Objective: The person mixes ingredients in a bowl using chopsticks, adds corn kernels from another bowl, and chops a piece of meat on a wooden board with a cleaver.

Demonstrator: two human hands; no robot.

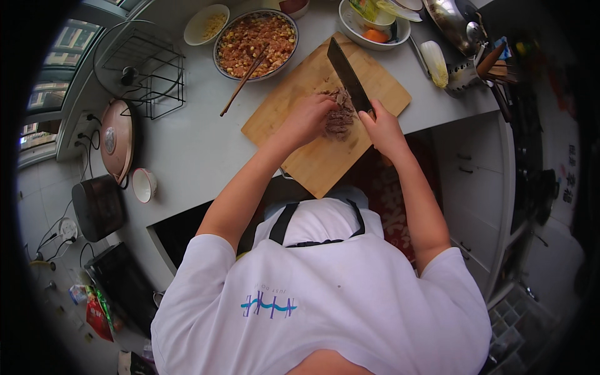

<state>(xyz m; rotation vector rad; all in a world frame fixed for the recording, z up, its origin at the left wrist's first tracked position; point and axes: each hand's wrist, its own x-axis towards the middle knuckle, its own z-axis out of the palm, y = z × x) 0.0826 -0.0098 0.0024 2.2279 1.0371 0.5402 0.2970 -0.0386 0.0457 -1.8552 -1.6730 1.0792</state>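
Note:
A wooden cutting board lies at an angle on the counter, one corner over the front edge. On it is a pile of brown, shredded or sliced meat. My left hand rests at the left side of the pile, fingers bent onto the meat; whether it grips any is hidden. My right hand is closed around the handle of a cleaver, whose dark blade points away from me along the right of the pile. Behind the board's left side stands a patterned bowl of minced meat with corn, wooden chopsticks leaning over its rim.
A small bowl with yellow bits and a white basin stand behind. Napa cabbage and a utensil holder are at the right. At the left are a wire rack, a pink round appliance and a cup.

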